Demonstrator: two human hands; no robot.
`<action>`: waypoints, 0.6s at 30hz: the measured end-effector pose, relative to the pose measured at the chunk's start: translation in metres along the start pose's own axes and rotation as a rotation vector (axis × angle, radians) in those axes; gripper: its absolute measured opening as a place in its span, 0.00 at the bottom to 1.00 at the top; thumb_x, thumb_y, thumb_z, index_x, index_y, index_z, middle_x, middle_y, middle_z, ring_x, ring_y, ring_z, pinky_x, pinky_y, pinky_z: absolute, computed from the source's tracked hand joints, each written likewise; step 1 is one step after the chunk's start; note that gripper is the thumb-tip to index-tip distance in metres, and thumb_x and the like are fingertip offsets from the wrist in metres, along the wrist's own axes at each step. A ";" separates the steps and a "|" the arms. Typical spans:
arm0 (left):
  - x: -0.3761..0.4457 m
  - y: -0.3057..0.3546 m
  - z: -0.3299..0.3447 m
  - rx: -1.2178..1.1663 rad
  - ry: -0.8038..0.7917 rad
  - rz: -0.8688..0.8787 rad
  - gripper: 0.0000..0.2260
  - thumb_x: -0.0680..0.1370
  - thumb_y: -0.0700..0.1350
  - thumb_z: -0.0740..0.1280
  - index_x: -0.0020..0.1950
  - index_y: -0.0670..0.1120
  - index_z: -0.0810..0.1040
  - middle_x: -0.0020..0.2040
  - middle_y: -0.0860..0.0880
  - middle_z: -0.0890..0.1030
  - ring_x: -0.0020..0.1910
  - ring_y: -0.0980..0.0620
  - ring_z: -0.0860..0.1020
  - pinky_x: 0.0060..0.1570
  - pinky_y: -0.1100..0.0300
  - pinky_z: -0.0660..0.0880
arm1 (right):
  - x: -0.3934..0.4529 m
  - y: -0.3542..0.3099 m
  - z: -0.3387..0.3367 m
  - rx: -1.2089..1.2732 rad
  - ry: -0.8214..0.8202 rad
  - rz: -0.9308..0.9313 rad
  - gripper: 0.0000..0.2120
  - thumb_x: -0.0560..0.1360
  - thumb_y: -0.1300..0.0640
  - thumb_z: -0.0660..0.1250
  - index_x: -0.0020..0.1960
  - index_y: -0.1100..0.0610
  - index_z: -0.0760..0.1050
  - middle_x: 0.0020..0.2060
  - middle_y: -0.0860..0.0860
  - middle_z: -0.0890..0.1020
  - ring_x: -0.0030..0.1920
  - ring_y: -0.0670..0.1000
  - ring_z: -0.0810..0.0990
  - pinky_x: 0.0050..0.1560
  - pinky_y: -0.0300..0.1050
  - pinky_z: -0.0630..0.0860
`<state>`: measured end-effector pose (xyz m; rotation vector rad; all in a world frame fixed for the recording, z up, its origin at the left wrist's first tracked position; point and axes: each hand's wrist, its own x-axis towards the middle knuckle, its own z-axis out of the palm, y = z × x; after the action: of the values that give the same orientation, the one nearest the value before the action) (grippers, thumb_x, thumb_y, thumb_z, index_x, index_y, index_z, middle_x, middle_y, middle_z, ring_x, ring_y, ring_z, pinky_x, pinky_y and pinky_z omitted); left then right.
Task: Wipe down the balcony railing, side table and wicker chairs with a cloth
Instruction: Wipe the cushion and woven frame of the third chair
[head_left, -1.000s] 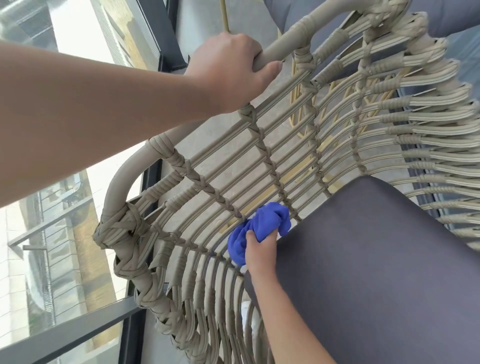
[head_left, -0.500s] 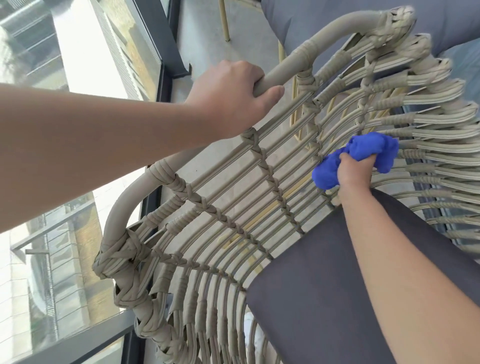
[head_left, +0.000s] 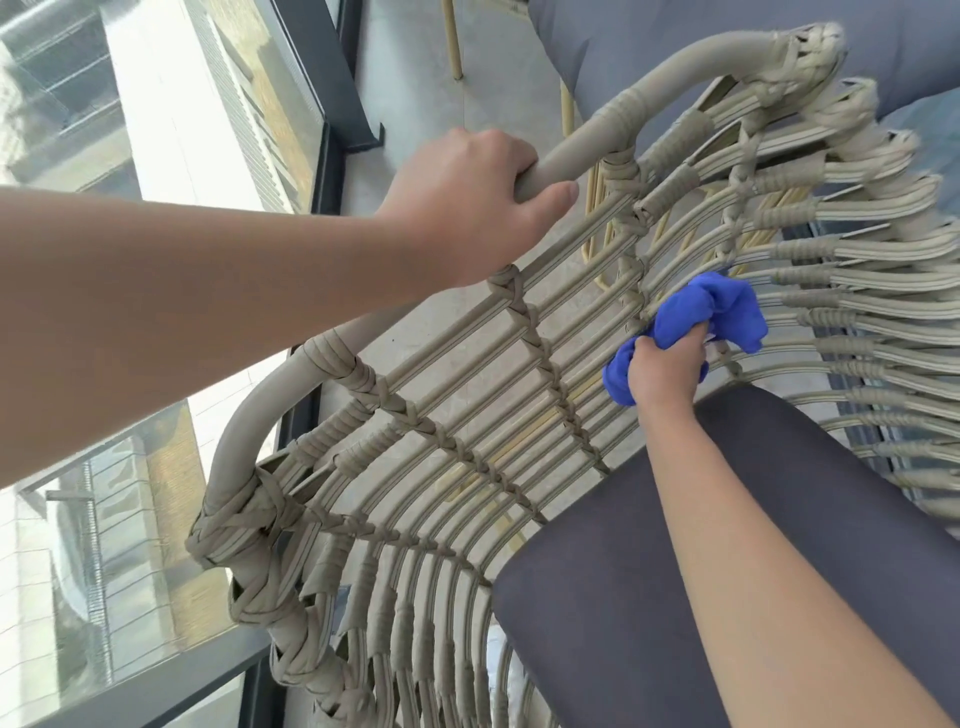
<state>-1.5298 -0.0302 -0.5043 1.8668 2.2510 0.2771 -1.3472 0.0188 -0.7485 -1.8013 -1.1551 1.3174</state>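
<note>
A beige wicker chair (head_left: 467, 426) fills the view, its woven backrest curving from lower left to upper right. My left hand (head_left: 478, 202) grips the smooth top rail of the chair. My right hand (head_left: 667, 369) holds a bunched blue cloth (head_left: 711, 306) and presses it against the inner strands of the backrest, just above the dark grey seat cushion (head_left: 675, 597).
The dark-framed glass balcony railing (head_left: 306, 171) runs along the left, with buildings far below. A second chair with a grey cushion (head_left: 649, 36) and yellowish legs stands beyond the backrest on the concrete floor (head_left: 415, 78).
My right hand swept the cloth from the lower left of the backrest up and to the right, then slid back slightly down. My left hand kept its grip on the rail.
</note>
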 end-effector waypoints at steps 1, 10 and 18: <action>0.000 0.000 0.000 0.005 0.001 0.000 0.22 0.82 0.61 0.61 0.35 0.49 0.66 0.36 0.45 0.80 0.33 0.46 0.74 0.34 0.53 0.70 | -0.005 0.002 0.002 -0.015 -0.003 -0.006 0.30 0.81 0.67 0.62 0.80 0.53 0.59 0.70 0.57 0.71 0.65 0.58 0.73 0.58 0.45 0.66; 0.000 0.001 -0.001 0.044 0.031 -0.006 0.22 0.82 0.61 0.60 0.34 0.49 0.66 0.35 0.47 0.78 0.34 0.46 0.73 0.30 0.57 0.63 | -0.073 0.019 0.024 -0.004 -0.063 -0.043 0.31 0.80 0.68 0.63 0.80 0.56 0.58 0.71 0.58 0.70 0.62 0.55 0.72 0.57 0.44 0.65; -0.001 0.002 0.001 0.085 0.054 -0.012 0.23 0.82 0.62 0.60 0.34 0.48 0.65 0.33 0.49 0.74 0.36 0.43 0.73 0.30 0.55 0.61 | -0.153 0.042 0.053 -0.015 -0.128 -0.001 0.34 0.81 0.66 0.63 0.82 0.56 0.53 0.74 0.57 0.66 0.65 0.56 0.71 0.56 0.41 0.65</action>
<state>-1.5278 -0.0306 -0.5044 1.9087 2.3441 0.2366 -1.4036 -0.1377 -0.7382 -1.7481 -1.2363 1.4444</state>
